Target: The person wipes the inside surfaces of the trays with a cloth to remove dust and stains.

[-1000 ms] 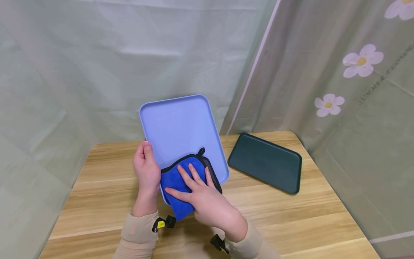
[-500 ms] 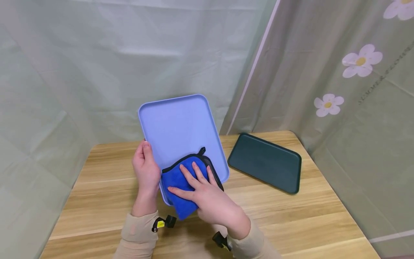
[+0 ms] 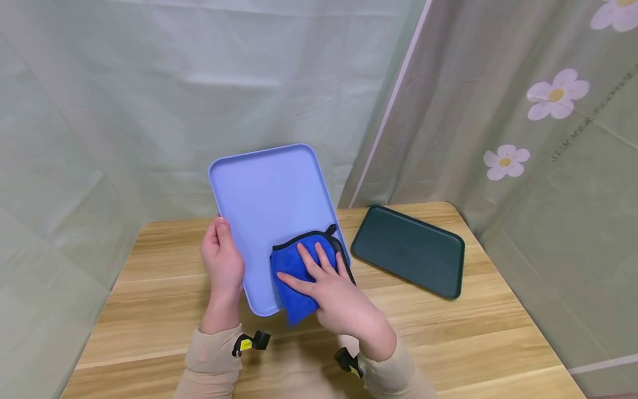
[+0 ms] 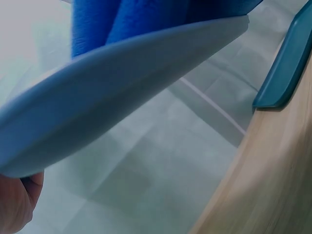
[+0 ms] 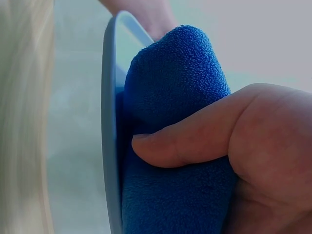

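Blue cloth (image 3: 294, 264), perhaps folded, against tray (image 3: 269, 199)

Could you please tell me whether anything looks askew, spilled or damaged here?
Nothing visible looks spilled or damaged. Only slight oddities: the dark green tray lies askew to the edges of the table, and a corner of the blue cloth hangs past the lower rim of the light blue tray.

can't see the lower right part of the light-blue tray (image 3: 264, 194) beneath the blue cloth (image 3: 299, 271) and right hand (image 3: 344, 299); can't read the tiny yellow label (image 3: 246, 344); in the left wrist view, find the dark green tray (image 4: 285, 68) cut off.
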The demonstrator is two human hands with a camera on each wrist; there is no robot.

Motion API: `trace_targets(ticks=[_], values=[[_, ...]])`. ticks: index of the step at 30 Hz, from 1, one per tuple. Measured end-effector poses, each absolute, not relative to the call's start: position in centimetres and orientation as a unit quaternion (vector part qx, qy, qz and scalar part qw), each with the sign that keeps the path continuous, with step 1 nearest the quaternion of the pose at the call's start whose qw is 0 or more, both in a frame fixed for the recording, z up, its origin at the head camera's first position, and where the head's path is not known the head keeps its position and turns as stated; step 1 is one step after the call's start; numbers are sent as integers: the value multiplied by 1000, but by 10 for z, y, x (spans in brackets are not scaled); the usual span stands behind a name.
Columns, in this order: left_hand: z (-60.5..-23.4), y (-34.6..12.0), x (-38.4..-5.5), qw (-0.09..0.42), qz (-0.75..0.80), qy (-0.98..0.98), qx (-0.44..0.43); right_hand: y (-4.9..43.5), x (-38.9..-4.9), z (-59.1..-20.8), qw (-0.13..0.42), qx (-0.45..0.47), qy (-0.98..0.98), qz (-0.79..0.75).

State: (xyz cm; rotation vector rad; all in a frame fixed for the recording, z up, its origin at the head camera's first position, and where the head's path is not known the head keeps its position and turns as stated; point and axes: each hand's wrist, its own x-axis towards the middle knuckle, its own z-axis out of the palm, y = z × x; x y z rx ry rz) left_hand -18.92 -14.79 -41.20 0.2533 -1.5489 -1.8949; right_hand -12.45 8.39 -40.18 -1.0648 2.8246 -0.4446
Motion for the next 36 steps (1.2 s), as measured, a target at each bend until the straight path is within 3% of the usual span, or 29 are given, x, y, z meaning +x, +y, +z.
trace_targets(ticks=[36], values=[[-411, -138, -201, 322, -739, -590, 37, 69, -109, -409, 18, -365, 925, -100]])
